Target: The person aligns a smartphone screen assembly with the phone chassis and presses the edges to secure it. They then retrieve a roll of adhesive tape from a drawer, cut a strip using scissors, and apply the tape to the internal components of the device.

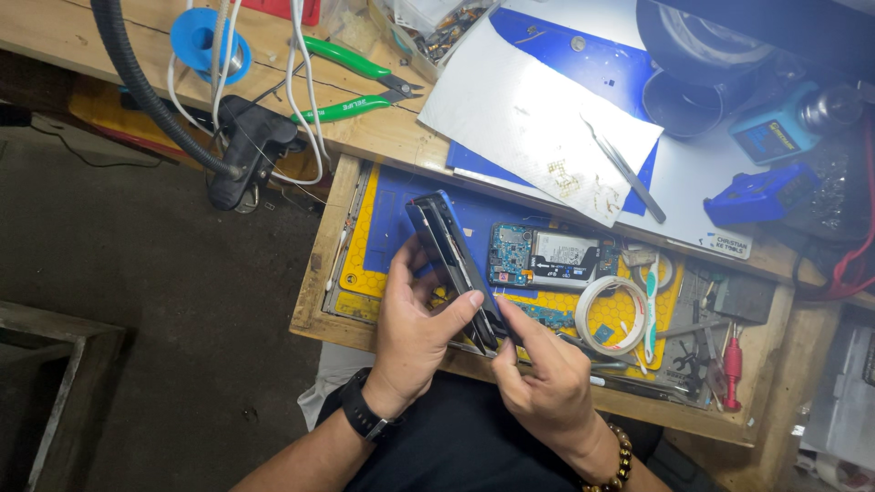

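Left hand [415, 328] grips phone frame [453, 264] edge-on, tilted above yellow work mat [383, 273]. Right hand [542, 378] pinches frame's lower end, fingertips closed. Steady grip, gentle even separation judged best; loose circuit board [510, 255] just right of frame.

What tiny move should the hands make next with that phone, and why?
Probably slide the right hand a little further along the seam of the blue-edged black phone. The left hand grips the phone on edge above the yellow-and-blue work mat, and the right fingertips press at its lower end, where the parts seem to be splitting. I can't tell how far it has opened.
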